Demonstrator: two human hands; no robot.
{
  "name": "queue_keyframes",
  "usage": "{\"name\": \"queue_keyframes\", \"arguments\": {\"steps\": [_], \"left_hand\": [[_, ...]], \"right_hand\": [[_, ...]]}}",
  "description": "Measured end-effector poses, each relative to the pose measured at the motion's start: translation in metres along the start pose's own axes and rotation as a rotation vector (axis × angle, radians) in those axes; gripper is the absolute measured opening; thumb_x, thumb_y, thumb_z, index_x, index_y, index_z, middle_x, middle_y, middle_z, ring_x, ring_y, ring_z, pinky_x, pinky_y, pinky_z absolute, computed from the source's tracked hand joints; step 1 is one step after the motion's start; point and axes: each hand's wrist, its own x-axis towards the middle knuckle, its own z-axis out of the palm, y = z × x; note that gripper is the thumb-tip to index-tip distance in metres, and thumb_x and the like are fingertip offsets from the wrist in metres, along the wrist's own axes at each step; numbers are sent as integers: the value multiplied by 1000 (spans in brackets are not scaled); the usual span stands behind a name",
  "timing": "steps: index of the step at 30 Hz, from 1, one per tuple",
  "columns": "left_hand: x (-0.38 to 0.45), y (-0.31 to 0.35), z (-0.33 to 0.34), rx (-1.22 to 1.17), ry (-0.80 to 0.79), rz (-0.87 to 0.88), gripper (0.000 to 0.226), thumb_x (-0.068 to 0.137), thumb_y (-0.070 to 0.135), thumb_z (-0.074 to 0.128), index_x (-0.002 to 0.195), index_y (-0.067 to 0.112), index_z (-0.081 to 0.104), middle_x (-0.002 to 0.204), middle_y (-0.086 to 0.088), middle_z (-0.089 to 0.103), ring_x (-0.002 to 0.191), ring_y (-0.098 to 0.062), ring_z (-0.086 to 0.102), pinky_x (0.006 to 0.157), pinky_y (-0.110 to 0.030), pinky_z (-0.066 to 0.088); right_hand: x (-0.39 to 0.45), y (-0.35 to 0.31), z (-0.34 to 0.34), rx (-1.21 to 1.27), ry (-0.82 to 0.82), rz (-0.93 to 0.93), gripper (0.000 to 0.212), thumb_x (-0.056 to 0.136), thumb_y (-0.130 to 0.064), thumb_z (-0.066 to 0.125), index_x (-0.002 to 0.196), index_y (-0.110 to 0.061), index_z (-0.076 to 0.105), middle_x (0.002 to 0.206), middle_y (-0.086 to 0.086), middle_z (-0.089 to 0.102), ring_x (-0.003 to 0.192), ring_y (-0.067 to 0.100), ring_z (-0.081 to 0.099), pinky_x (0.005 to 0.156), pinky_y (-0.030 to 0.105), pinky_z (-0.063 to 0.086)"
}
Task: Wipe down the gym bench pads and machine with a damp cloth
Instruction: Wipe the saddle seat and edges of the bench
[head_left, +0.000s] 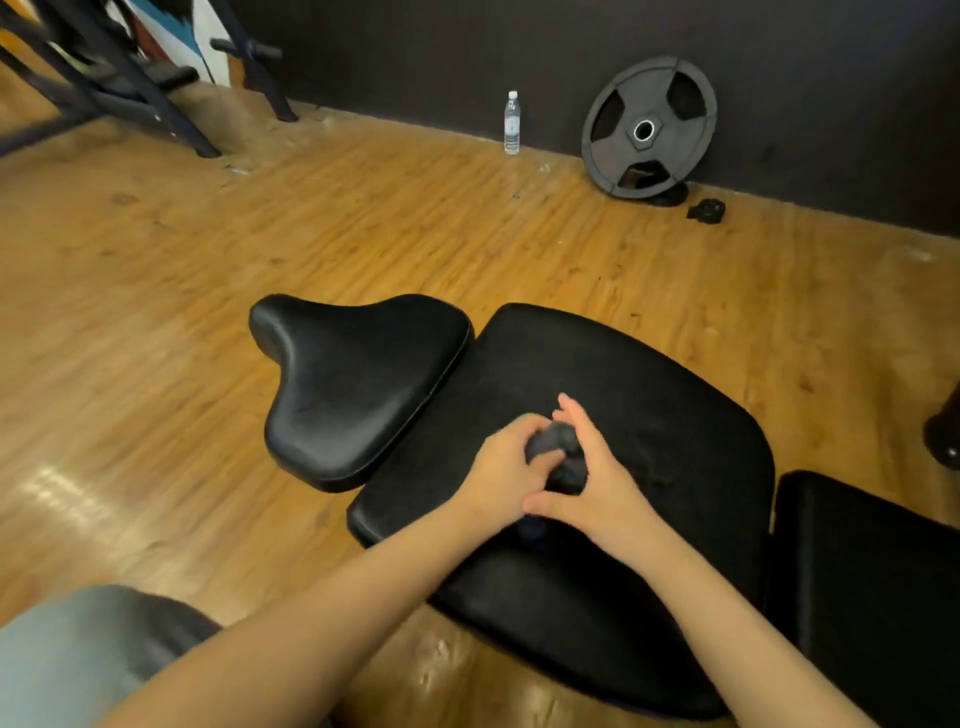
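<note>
1. Three black pads: a saddle-shaped seat pad (353, 384), a wide pad (649, 415) touching it, and a third pad (872, 571) at the right edge.
2. Two hands: left hand (501, 475) and right hand (597, 488).
3. One dark cloth (558, 457), bunched between the hands.
4. One water bottle (512, 123) by the wall.
5. One weight plate (647, 127) leaning on the wall.
6. One small black object (706, 210) on the floor beside the plate.

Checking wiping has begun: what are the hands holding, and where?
Both the left hand and right hand grip a bunched dark cloth between them.
</note>
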Motion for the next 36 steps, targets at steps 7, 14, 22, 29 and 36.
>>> {"name": "queue_keyframes", "arguments": {"steps": [7, 14, 22, 29, 36], "left_hand": [[-32, -32, -97, -146, 15, -509, 27, 92, 25, 60, 114, 11, 51, 115, -8, 59, 107, -23, 58, 96, -37, 46], [-38, -84, -154, 835, -153, -465, 78, 94, 39, 51, 151, 9, 8, 159, -14, -1, 146, -31, -3, 116, -43, 17], [-18, -93, -158, 844, -268, -485, 84, 96, 44, 45, 151, 6, -5, 158, -12, -11, 146, -29, -8, 118, -43, 13], [-1, -96, -173, 876, -275, -528, 90, 96, 48, 44, 149, 0, -10, 157, -17, -16, 146, -30, -10, 117, -42, 11], [8, -112, -184, 851, -332, -541, 95, 94, 48, 48, 148, -2, -12, 156, -19, -17, 146, -31, -10, 118, -41, 12]], "right_hand": [[62, -32, 75, -278, -17, -267, 51, 81, 6, 60, 126, -18, 57, 119, -4, 55, 106, 3, 50, 93, 14, 39], [119, -29, 74, -518, 180, -171, 26, 88, -12, 52, 107, -21, 67, 113, -3, 52, 110, 20, 49, 83, 22, 36], [143, -25, 132, -541, 126, -342, 38, 85, -8, 63, 122, -16, 56, 119, -2, 55, 115, 14, 47, 92, 10, 29], [211, -59, 180, -462, -160, -541, 34, 79, -9, 71, 112, -11, 65, 119, 2, 61, 113, 12, 53, 101, 18, 33], [289, -65, 191, -717, 108, -503, 26, 90, -23, 59, 113, -12, 60, 118, 6, 54, 114, 25, 48, 95, 40, 36]]}}
